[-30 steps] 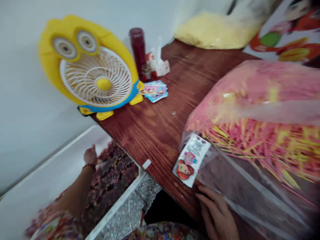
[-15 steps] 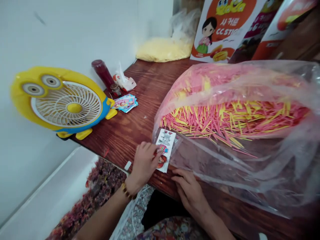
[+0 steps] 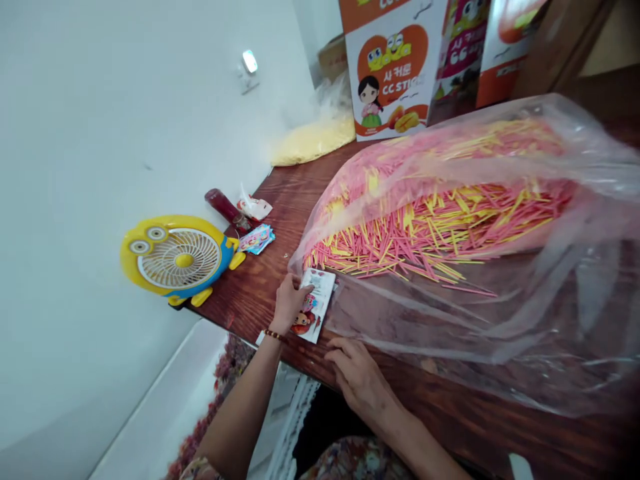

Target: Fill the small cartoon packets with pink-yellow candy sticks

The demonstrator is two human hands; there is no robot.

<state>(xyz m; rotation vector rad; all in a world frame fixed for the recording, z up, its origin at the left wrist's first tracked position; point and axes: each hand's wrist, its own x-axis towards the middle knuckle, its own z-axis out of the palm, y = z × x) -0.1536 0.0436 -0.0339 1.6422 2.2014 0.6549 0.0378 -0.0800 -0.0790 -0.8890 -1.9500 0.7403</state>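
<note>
My left hand [image 3: 289, 305] grips the left edge of a small printed packet [image 3: 314, 308] with a cartoon face, lying on the wooden table [image 3: 280, 227] at the mouth of a big clear plastic bag [image 3: 480, 267]. The bag is full of pink and yellow sticks [image 3: 425, 230]. My right hand [image 3: 356, 375] lies flat on the table's front edge, fingers stretched out toward the bag's lower lip, holding nothing.
A yellow cartoon desk fan [image 3: 175, 257] stands at the table's left corner by the white wall. Behind it are a dark red bottle [image 3: 224, 208], a small stack of packets [image 3: 257, 238] and a wrapper. Printed boxes [image 3: 393, 67] and a yellow bag [image 3: 313, 139] stand at the back.
My left hand came up from the bin below the table and took hold of the packet's edge. The view has pulled back and risen. The right hand has stayed near the table edge.
</note>
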